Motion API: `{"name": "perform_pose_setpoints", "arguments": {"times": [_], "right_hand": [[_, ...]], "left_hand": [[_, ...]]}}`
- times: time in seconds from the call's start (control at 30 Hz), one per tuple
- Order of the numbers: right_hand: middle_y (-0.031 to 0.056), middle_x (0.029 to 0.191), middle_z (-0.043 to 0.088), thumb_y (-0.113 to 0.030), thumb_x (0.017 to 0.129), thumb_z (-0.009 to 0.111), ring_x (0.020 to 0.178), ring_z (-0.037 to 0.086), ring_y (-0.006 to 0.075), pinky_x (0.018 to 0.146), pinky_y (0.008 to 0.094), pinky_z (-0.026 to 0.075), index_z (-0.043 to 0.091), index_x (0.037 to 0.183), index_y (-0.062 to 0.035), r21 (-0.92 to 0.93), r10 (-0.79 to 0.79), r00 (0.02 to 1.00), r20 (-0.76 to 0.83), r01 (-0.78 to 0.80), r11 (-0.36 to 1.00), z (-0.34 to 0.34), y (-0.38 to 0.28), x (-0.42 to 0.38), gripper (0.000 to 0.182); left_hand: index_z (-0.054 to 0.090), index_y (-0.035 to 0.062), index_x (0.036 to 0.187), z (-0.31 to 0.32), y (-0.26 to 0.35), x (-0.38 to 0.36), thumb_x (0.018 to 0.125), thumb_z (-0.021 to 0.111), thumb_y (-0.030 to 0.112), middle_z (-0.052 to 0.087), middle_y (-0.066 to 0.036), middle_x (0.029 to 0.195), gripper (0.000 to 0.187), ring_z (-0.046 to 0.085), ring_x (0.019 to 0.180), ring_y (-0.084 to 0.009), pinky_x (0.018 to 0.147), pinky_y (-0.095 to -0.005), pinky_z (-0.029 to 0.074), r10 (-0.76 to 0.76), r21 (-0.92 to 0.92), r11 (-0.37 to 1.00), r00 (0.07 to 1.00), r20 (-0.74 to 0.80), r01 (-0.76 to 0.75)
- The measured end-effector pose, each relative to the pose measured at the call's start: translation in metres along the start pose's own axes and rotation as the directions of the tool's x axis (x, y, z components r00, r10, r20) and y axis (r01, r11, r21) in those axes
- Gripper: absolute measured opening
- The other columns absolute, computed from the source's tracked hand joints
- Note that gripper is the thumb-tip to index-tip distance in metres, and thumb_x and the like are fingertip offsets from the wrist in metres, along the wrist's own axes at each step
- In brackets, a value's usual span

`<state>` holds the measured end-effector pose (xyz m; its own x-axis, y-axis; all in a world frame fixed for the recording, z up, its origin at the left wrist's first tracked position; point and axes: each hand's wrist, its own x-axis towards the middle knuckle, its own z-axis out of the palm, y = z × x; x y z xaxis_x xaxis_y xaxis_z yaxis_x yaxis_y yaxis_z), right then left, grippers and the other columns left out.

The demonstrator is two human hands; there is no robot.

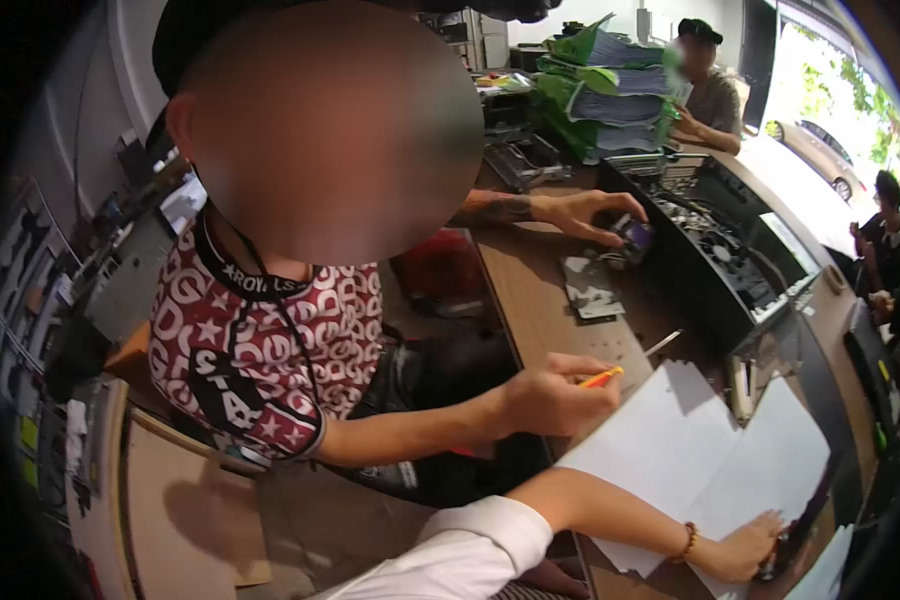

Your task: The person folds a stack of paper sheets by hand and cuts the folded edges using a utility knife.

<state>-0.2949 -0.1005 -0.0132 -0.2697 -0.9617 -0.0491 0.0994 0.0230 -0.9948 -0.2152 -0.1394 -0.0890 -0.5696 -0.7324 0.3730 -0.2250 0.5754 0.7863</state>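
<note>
- Where the white sleeve [480,550] ends, my left hand [745,552] lies over the lower right part of the loose white sheets [670,430], a beaded bracelet [690,541] at its wrist.
- Its fingers are close together at a small dark object [767,570] by the paper; I cannot tell whether they grip it. My right hand is out of view.
- As I judge it, the hand is steadying or reaching across the sheets; any shift calls for a light lift, since dragging could skew them.
- Across the desk [530,290], a co-worker's near hand [560,395] closes around an orange-and-yellow tool [600,378], probably a screwdriver. Their far hand [595,215] curls around a small part with a purplish face [637,236], beside the open computer case [720,240].
- A metal drive-like unit [592,290] lies flat between those hands, with a beige stapler-like thing [742,390] at the paper's upper edge.
- On the co-worker's shirt [260,350] I read "STA" on the sleeve and "ROY" and "LS" at the collar; I make out no brand on the case.
</note>
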Motion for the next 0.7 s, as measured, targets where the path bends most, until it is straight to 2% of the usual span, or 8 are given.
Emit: {"name": "perform_pose_setpoints", "arguments": {"times": [0.03,0.1,0.17,0.23,0.43,0.5,0.63,0.7], "right_hand": [[0.0077,0.079,0.057,-0.015,0.088,0.046,0.051,0.047,0.0102,0.039,0.0193,0.034,0.050,0.108,0.0041,0.197,0.088,0.996,-0.017,-0.083,0.977,-0.001,0.001,0.002,0.028],[0.0117,0.091,0.059,-0.002,0.083,0.049,0.066,0.056,0.0166,0.047,0.0221,0.042,0.046,0.114,0.0069,-0.285,-0.391,0.859,0.331,0.486,0.826,-0.058,0.046,0.026,0.032],[0.0157,0.103,0.059,0.004,0.079,0.051,0.081,0.059,0.0232,0.061,0.0278,0.050,0.043,0.117,0.0088,0.010,-0.166,0.978,0.126,0.166,0.986,-0.079,0.062,0.039,0.039],[0.0180,0.108,0.057,0.006,0.079,0.049,0.089,0.059,0.0266,0.080,0.0359,0.049,0.039,0.120,0.0106,-0.346,-0.393,0.853,0.342,0.503,0.792,-0.095,0.075,0.051,0.042],[0.0195,0.108,0.057,0.002,0.076,0.055,0.093,0.059,0.0272,0.083,0.0373,0.047,0.040,0.120,0.0106,-0.161,-0.262,0.937,0.232,0.302,0.939,-0.108,0.088,0.062,0.047],[0.0214,0.109,0.056,0.000,0.076,0.056,0.095,0.058,0.0290,0.084,0.0386,0.047,0.037,0.123,0.0103,0.182,-0.017,0.991,0.135,-0.008,0.983,-0.101,0.078,0.054,0.051],[0.0236,0.121,0.047,0.000,0.080,0.053,0.104,0.053,0.0362,0.084,0.0415,0.047,0.026,0.133,0.0039,-0.104,-0.284,0.870,0.403,0.352,0.930,-0.127,0.092,0.057,0.059],[0.0237,0.123,0.045,-0.001,0.080,0.053,0.105,0.051,0.0369,0.083,0.0416,0.047,0.025,0.134,0.0014,-0.031,-0.228,0.897,0.380,0.258,0.966,-0.127,0.093,0.055,0.061]], "left_hand": [[0.033,-0.0194,0.118,0.009,-0.009,0.003,0.062,0.054,0.011,0.030,-0.033,0.129,0.067,0.022,0.127,-0.0424,0.108,-0.0440,0.013,0.006,-0.034,0.999,0.999,-0.043,-0.007],[0.026,-0.0229,0.121,-0.008,-0.002,0.001,0.058,0.053,0.010,0.021,-0.037,0.132,0.076,0.015,0.129,-0.0443,0.109,-0.0438,0.008,0.051,-0.017,0.999,0.987,0.155,-0.049],[0.060,-0.0021,0.092,0.000,-0.005,-0.005,0.064,0.057,0.035,0.048,-0.027,0.115,0.047,0.037,0.115,-0.0420,0.101,-0.0513,0.022,0.247,0.327,0.925,0.960,-0.133,-0.192],[0.061,-0.0035,0.086,-0.007,-0.004,-0.007,0.062,0.057,0.033,0.049,-0.029,0.111,0.044,0.039,0.113,-0.0436,0.100,-0.0523,0.023,0.236,0.264,0.944,0.963,-0.127,-0.196],[0.062,-0.0049,0.080,0.010,-0.021,-0.002,0.058,0.058,0.032,0.049,-0.033,0.109,0.043,0.038,0.112,-0.0458,0.100,-0.0548,0.022,0.312,0.214,0.940,0.924,-0.223,-0.266],[0.062,-0.0048,0.081,-0.017,-0.002,-0.005,0.058,0.058,0.032,0.048,-0.032,0.111,0.043,0.037,0.113,-0.0455,0.101,-0.0556,0.021,0.277,0.270,0.924,0.961,0.024,-0.273],[0.063,-0.0035,0.083,-0.008,0.000,0.000,0.059,0.058,0.031,0.049,-0.031,0.112,0.043,0.037,0.115,-0.0448,0.100,-0.0564,0.021,0.325,0.318,0.905,0.941,-0.093,-0.282],[0.021,-0.0248,0.122,0.000,0.000,0.019,0.058,0.052,0.011,0.018,-0.037,0.133,0.079,0.010,0.130,-0.0444,0.110,-0.0438,0.006,-0.170,0.381,0.924,0.884,0.436,-0.010]]}}
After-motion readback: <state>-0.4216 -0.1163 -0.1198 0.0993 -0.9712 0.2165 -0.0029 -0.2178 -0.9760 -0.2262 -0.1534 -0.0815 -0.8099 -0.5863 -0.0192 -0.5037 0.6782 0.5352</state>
